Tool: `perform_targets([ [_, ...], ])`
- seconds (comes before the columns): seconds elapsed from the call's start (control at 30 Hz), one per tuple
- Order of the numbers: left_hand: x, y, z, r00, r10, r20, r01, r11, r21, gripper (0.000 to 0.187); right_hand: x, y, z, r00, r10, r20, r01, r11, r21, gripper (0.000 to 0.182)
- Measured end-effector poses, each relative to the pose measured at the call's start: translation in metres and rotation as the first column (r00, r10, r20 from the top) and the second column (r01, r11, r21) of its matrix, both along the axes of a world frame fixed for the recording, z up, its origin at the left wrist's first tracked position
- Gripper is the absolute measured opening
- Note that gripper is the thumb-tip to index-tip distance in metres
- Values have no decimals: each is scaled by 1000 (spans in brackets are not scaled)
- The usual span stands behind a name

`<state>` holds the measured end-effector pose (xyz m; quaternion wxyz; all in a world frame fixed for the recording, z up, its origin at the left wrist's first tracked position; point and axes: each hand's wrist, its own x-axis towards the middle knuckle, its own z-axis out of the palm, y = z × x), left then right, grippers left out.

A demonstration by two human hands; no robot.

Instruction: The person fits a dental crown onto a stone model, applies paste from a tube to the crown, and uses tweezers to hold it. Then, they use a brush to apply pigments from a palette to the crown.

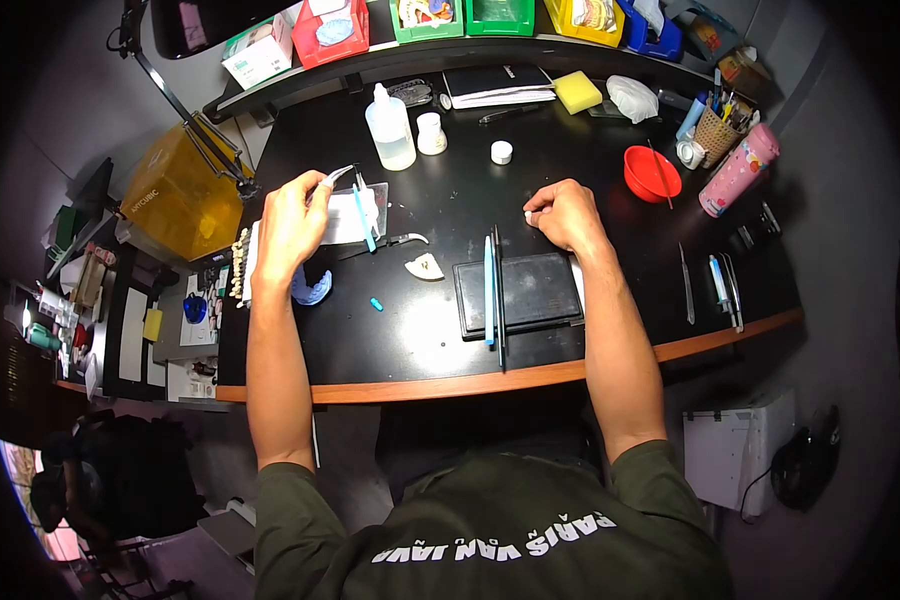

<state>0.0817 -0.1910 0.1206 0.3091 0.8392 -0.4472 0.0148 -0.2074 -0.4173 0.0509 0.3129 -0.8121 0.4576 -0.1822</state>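
Over the left part of the black table, my left hand (295,225) has its fingers closed round a thin curved metal tool (341,173). Beside it lie a white sheet (344,222) and a blue-handled tool (362,217). A blue dental piece (312,288) is close to my left wrist. My right hand (568,213) is closed in a pinch on a small white object (530,216), right of the table's middle. Between the hands lie a cream dental model piece (425,267) and a black case (525,292) with slim tools across it.
A clear bottle (391,130), a white jar (431,134) and a small white pot (501,152) stand at the back. On the right are a red bowl (652,175), a pink flask (738,172) and metal tools (686,285). Coloured bins (500,17) line the shelf.
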Motion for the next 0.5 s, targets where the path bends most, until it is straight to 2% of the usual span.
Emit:
perform_targets([
  [0.13, 2, 5, -15, 1000, -4, -21, 3, 997, -82, 33, -1, -1, 1, 999, -18, -31, 19, 999, 36, 18],
  [0.3, 32, 25, -20, 995, 93, -21, -95, 991, -89, 32, -2, 5, 12, 995, -10, -104, 11, 1000, 15, 26],
  [0.33, 40, 28, -23, 994, 109, -10, -109, 989, -101, 31, -2, 6, 14, 993, 3, -118, -4, 1000, -10, 30],
  [0.47, 64, 43, -36, 987, 162, -12, -162, 981, -107, 30, 12, 25, 27, 999, 9, 54, 2, 977, -212, 28],
  [0.5, 66, 45, -35, 987, 159, -23, -161, 984, -83, 29, 23, 30, 25, 988, 107, 115, -63, 941, -332, 25],
])
